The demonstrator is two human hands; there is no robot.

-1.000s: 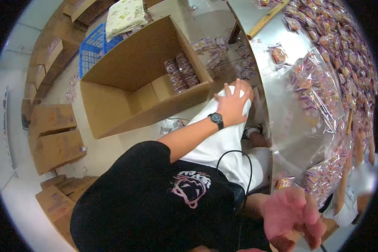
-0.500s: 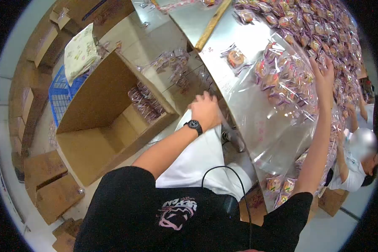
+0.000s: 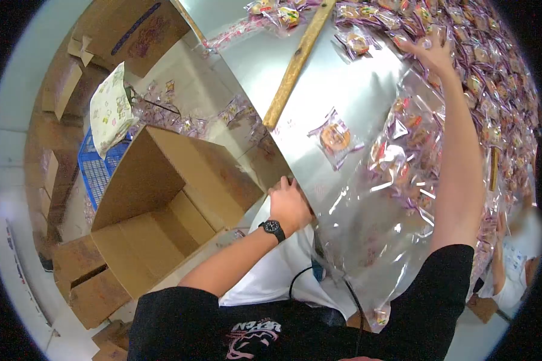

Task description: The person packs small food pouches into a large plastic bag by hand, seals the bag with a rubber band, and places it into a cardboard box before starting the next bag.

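A large clear plastic bag lies on the metal table with several wrapped pastries inside. My left hand, with a black watch on its wrist, is closed at the table's edge on the bag's near side. Beyond the bag, my right hand reaches onto a big pile of wrapped pastries, fingers spread and touching packets. One wrapped pastry lies alone on the metal, and another sits close to the pile.
A wooden strip lies on the metal table. To the left are an open cardboard box, a blue crate with a patterned cloth, and more cartons. Packets lie on the floor. A person is at the far right.
My right hand has moved up and away from the bag to the pile. The view has shifted, so the box and my left hand appear lower. The packets inside the box are now hidden.
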